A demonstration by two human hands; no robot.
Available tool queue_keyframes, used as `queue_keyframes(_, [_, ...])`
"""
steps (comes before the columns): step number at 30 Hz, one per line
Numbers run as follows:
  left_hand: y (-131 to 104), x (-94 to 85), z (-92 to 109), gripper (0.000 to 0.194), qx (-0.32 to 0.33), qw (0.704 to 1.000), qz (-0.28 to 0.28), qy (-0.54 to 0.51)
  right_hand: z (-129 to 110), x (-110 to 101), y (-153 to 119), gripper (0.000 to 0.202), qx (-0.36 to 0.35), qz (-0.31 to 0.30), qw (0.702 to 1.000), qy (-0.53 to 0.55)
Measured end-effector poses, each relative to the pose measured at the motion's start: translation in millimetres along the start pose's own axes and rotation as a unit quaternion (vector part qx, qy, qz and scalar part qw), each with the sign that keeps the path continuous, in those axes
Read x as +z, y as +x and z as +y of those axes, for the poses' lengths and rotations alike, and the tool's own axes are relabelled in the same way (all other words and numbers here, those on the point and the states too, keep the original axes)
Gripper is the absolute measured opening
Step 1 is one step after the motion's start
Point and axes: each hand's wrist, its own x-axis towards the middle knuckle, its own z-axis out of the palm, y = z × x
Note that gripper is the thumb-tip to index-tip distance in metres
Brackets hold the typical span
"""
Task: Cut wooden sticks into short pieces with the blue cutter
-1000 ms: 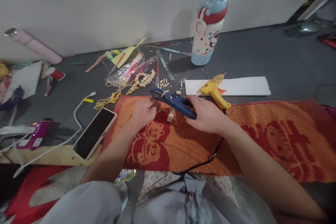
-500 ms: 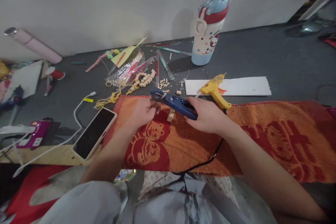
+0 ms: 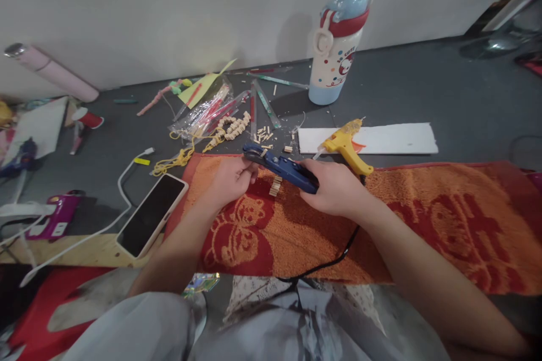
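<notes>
My right hand (image 3: 339, 187) is wrapped round the handles of a blue pliers-like tool (image 3: 282, 167). The tool's head points left, and a small pale stick piece (image 3: 263, 153) shows at it. My left hand (image 3: 234, 180) is closed right beside that head, thumb against fingers; whatever it pinches is hidden. Below the tool, a short row of cut wooden pieces (image 3: 276, 185) lies on the orange and red towel (image 3: 313, 237). More small wooden bits (image 3: 263, 135) are scattered on the dark table just beyond the towel.
A yellow glue gun (image 3: 348, 144) rests on a white board (image 3: 393, 138). Behind stands a tall bottle (image 3: 334, 62). Plastic packets (image 3: 207, 110) and a yellow cord with wooden pieces (image 3: 228, 128) lie at back left. A phone (image 3: 152, 214), white cable (image 3: 121, 186) and purple socket block (image 3: 61, 214) are left.
Almost nothing differs. Both hands and the blue pliers-like tool stay in place, with only a very slight shift of the tool and the view.
</notes>
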Motion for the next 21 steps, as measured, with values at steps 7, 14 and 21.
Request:
queue_keyframes(7, [1.3,-1.0,0.5,0.033,-0.002,1.0,0.003,0.009,-3.1,-0.3,-1.5,0.039,0.013,0.003,1.0,-0.009])
queue_keyframes(14, [2.5,-0.9,-0.7,0.035,-0.017,1.0,-0.007,-0.001,-4.7,0.8,-1.4,0.037,0.016,-0.001,1.0,-0.005])
queue_keyframes(21, [3.5,-1.3,0.1,0.036,-0.022,1.0,-0.015,-0.006,-3.0,3.7,-0.7,0.039,0.011,0.004,1.0,-0.004])
